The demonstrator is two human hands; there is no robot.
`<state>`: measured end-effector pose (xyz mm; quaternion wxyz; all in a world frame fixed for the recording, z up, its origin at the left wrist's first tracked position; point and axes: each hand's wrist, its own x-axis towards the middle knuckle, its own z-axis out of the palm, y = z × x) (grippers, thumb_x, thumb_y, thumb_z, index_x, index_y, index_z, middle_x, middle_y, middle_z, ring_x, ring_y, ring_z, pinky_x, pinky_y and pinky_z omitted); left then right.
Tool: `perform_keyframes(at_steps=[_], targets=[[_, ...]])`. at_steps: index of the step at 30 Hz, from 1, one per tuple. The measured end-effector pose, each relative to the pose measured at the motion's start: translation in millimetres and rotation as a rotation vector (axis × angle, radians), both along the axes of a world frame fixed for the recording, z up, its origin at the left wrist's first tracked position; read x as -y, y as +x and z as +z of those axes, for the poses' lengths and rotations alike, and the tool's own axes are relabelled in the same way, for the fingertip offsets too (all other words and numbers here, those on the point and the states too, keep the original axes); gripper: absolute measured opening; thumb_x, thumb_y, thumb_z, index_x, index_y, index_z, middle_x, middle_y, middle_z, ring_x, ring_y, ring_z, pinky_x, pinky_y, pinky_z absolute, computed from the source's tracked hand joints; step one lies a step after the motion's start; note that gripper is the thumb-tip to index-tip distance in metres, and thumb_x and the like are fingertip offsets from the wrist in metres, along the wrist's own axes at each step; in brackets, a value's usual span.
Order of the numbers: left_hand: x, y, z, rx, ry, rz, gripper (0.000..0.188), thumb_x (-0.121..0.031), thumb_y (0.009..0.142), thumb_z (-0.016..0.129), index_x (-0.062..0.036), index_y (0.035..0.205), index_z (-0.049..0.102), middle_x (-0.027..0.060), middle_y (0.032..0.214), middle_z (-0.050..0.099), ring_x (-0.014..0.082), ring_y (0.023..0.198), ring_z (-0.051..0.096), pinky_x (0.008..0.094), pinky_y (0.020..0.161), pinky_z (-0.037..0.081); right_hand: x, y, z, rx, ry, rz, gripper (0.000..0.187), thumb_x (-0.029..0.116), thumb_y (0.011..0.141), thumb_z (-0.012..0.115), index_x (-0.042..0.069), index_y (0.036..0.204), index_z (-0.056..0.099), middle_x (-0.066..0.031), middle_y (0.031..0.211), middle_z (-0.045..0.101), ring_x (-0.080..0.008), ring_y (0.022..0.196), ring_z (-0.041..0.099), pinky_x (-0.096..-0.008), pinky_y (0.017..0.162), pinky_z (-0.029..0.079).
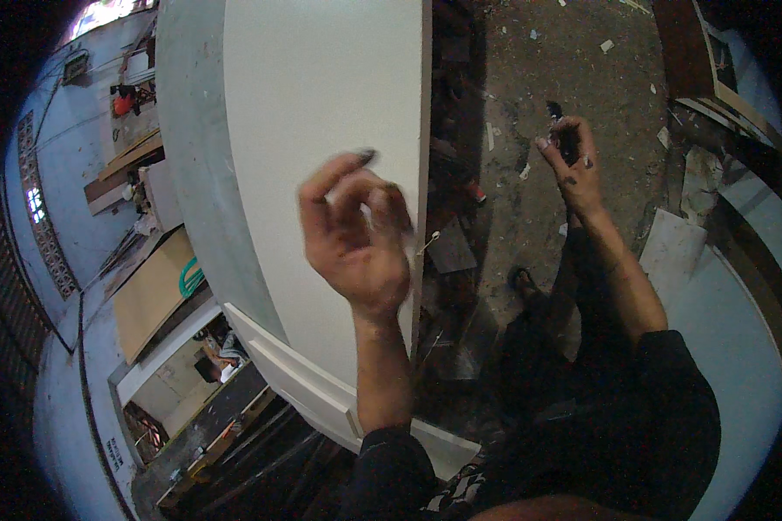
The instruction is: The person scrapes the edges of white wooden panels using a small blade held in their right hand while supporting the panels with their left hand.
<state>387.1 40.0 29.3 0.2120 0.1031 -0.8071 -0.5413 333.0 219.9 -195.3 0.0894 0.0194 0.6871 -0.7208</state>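
Over the long white panel [330, 78] is my left hand [356, 239], palm up and slightly blurred, its fingers curled in. A dark smudge covers one fingertip. A small pale spot shows between the curled fingers, but I cannot make out what it is. My right hand [579, 174] is above the floor, to the right of the panel, with thumb and fingers bent toward each other. Dark stains mark its skin, and something dark, too unclear to name, shows inside the curl. Whether the panel is touched by my left hand cannot be told.
Under the white panel lies a grey-green board [191, 130]. White strips [295, 382] lean near its close end. Scraps dot the brown floor [539, 69]. Boards and a green hose coil [191, 276] are at left; a pale sheet [738, 347] and wooden furniture [691, 52] stand at right.
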Motion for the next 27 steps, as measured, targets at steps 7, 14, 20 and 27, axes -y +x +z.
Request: perform_keyframes(at_steps=[7, 14, 20, 27], targets=[[-12.1, 31.4, 4.0, 0.243, -0.430, -0.266, 0.044, -0.004, 0.080, 0.072, 0.0025, 0.121, 0.056, 0.0131, 0.091, 0.067, 0.0192, 0.079, 0.066, 0.0280, 0.069, 0.051, -0.4, -7.5, 17.1, 0.006, -0.065, -0.022, 0.027, 0.015, 0.087, 0.069, 0.006, 0.104, 0.050, -0.0007, 0.091, 0.053, -0.0106, 0.082, 0.051, -0.0263, 0.076, 0.044], [33.6, 55.0, 1.7, 0.200, -0.331, 0.026, 0.053, -0.005, 0.089, 0.061, -0.0007, 0.138, 0.041, 0.0193, 0.125, 0.055, 0.0228, 0.116, 0.054, 0.0363, 0.093, 0.047, 29.4, 0.7, 68.3, 0.084, -0.357, 0.010, 0.025, 0.010, 0.095, 0.058, 0.007, 0.116, 0.047, -0.0044, 0.107, 0.053, -0.0112, 0.089, 0.055, -0.0264, 0.079, 0.045], [20.2, 24.1, -11.6, 0.242, -0.796, -0.167, 0.058, -0.021, 0.088, 0.064, 0.0013, 0.137, 0.043, 0.0179, 0.139, 0.048, 0.0385, 0.129, 0.044, 0.0522, 0.109, 0.029, 56.0, 12.2, 87.6, 0.061, -0.531, 0.075, 0.024, 0.012, 0.095, 0.057, 0.008, 0.118, 0.048, -0.0020, 0.091, 0.059, -0.0067, 0.073, 0.054, -0.0213, 0.061, 0.044], [8.2, 56.4, 14.5, 0.227, -0.855, -0.708, 0.050, -0.041, 0.083, 0.066, -0.0109, 0.122, 0.064, 0.0127, 0.126, 0.061, 0.0299, 0.133, 0.043, 0.0476, 0.113, 0.023, 25.7, 48.6, 70.3, 0.110, -0.388, -0.114, 0.019, 0.014, 0.095, 0.058, 0.008, 0.113, 0.052, -0.0016, 0.088, 0.060, -0.0061, 0.070, 0.055, -0.0220, 0.060, 0.045]])
